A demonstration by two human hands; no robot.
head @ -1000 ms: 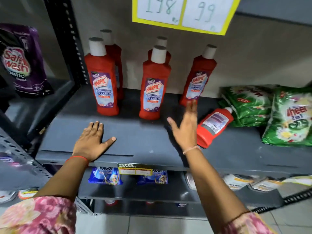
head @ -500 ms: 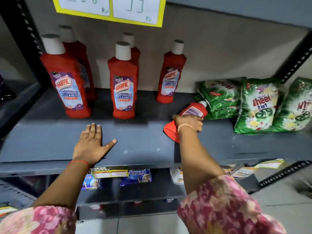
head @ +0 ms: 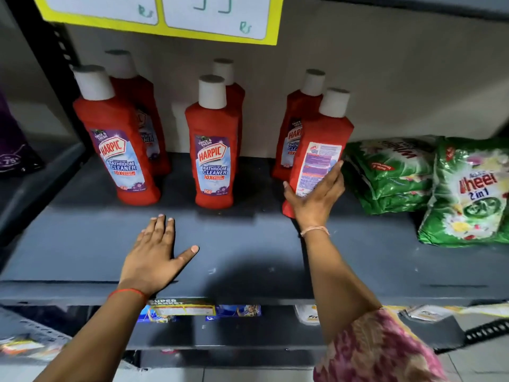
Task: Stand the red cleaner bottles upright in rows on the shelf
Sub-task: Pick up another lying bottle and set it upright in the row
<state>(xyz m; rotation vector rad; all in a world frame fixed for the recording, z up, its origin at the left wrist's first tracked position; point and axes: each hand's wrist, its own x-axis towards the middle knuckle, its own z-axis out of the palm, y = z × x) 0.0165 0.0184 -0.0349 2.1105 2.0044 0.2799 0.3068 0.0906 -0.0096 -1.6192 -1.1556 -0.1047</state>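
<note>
**Clearance on the shelf**

I see the front strip of the shelf (head: pixel 248 260) bare but for my left hand (head: pixel 154 255) lying flat. Open lanes run between the bottle columns (head: pixel 212 150). At right, green detergent packs (head: pixel 391 175) crowd just beside the rightmost front bottle (head: pixel 319 150), which my right hand (head: pixel 314 199) grips. Price card (head: pixel 165 15) overhangs above.

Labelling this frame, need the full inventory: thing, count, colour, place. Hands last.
red cleaner bottles: six, red with white caps, in three pairs on the shelf; the front right one shows its back label.
shelf: one, dark grey.
detergent packs: at least three, green, right end of shelf.
price sign: one, yellow with white cards, above.
purple pouch: one, far left.
lower-shelf packets: blurred, uncountable.
left hand: flat on shelf.
right hand: around the front right bottle.
</note>
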